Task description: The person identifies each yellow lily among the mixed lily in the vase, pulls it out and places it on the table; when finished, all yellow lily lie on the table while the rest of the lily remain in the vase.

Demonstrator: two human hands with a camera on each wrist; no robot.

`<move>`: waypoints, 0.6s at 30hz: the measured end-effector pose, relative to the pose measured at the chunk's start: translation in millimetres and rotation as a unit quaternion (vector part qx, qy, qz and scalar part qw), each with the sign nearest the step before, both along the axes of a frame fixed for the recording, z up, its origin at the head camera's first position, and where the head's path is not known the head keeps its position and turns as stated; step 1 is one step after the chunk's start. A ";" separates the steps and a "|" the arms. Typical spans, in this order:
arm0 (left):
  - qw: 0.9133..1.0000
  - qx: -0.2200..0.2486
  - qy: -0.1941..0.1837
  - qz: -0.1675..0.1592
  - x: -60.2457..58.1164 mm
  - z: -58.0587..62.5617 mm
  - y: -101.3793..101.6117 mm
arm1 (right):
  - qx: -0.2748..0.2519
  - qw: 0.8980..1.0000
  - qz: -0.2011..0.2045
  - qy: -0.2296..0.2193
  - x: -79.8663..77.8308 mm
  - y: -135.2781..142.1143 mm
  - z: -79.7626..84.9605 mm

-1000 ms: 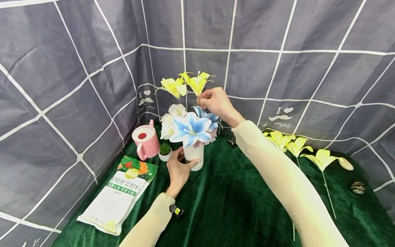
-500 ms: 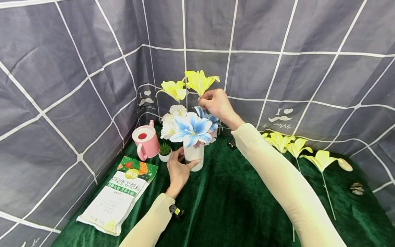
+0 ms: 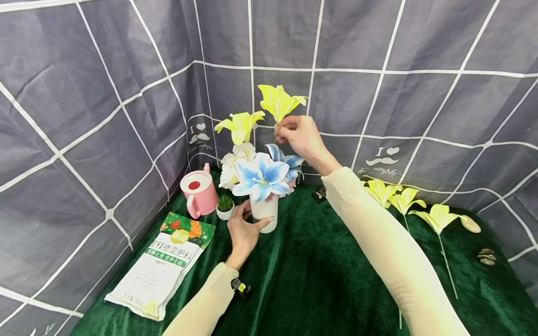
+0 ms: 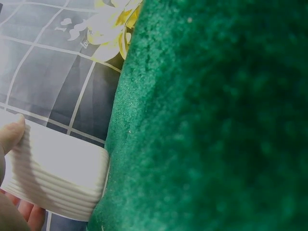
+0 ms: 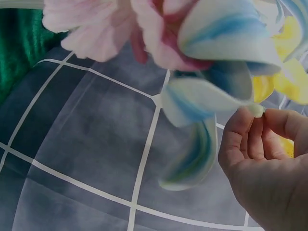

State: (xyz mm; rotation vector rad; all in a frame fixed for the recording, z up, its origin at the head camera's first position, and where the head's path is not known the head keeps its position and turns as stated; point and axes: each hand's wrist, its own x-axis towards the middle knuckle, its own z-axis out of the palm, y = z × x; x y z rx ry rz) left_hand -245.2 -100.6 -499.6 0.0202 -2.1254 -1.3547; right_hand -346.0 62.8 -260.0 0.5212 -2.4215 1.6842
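My left hand (image 3: 244, 235) grips the ribbed white vase (image 3: 269, 215), which stands upright on the green cloth; the left wrist view shows thumb and fingers on either side of the vase (image 4: 62, 168). Above the bouquet my right hand (image 3: 300, 135) pinches the stem of a yellow lily (image 3: 279, 102) just under its bloom. Another yellow lily (image 3: 241, 127) rises from the vase to the left. Blue-and-white lilies (image 3: 261, 177), white blossoms (image 3: 237, 163) and pink petals fill the vase mouth. In the right wrist view, thumb and fingers of the hand (image 5: 264, 154) meet at the stem.
Left of the vase are a small potted succulent (image 3: 225, 205), a pink watering can (image 3: 199, 193) and a fertilizer bag (image 3: 157, 266). Several yellow lilies (image 3: 438, 218) lie at the right, beside a pale stone (image 3: 470, 224) and a striped stone (image 3: 486, 256). Grey checked curtains stand behind.
My right hand has moved up and slightly right with its yellow lily, which now stands higher and apart from the other one. That other lily has turned a little. The left hand stays still.
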 end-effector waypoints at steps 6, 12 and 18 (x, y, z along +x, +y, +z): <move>1.000 -0.003 0.011 0.005 -0.9 -0.5 0.7 | -0.043 0.999 0.003 -0.001 0.0 5.7 6.8; 1.000 -0.003 0.014 0.004 -1.2 0.4 0.6 | -0.083 0.996 0.008 0.002 -1.1 13.3 13.8; 1.000 0.001 0.006 0.003 -0.4 0.1 0.8 | -0.088 0.996 -0.010 0.010 -0.1 21.8 16.4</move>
